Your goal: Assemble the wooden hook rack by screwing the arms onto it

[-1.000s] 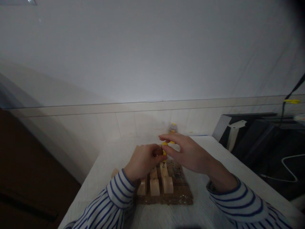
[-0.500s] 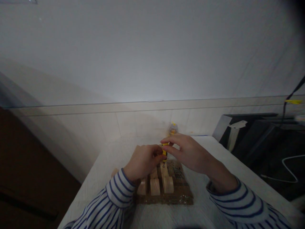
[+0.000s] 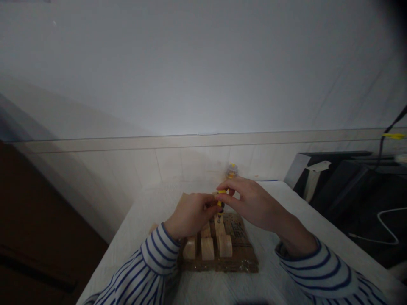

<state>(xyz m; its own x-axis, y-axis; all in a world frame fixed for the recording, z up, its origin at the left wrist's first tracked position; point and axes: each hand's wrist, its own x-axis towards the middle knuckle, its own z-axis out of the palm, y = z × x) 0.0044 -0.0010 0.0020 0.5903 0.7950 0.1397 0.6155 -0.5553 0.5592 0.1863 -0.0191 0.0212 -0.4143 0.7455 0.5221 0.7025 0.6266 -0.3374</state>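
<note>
A small yellow-and-black piece (image 3: 221, 203) stands upright between my two hands; its exact kind is hard to make out. Low down on it, the thumb and fingers of my left hand (image 3: 192, 214) are pinched. My right hand (image 3: 251, 202) grips its yellow top between thumb and fingertips. Right below is the far end of a pale wooden piece (image 3: 219, 224) with a dark mark. Thick wooden blocks (image 3: 207, 248) sit in a row at the near side of a brown cardboard pack (image 3: 243, 250) in clear plastic. My left hand and sleeve hide part of it.
A clear container with yellow contents (image 3: 232, 170) stands at the back of the white-covered table (image 3: 267, 262), by the wall. Dark flat items (image 3: 346, 186) and a white cable (image 3: 389, 231) lie to the right. A dark brown surface (image 3: 41, 228) is at the left.
Both hands keep their hold on the yellow-and-black piece. My right fingers have shifted very slightly to the right at its top, and the piece looks slightly turned.
</note>
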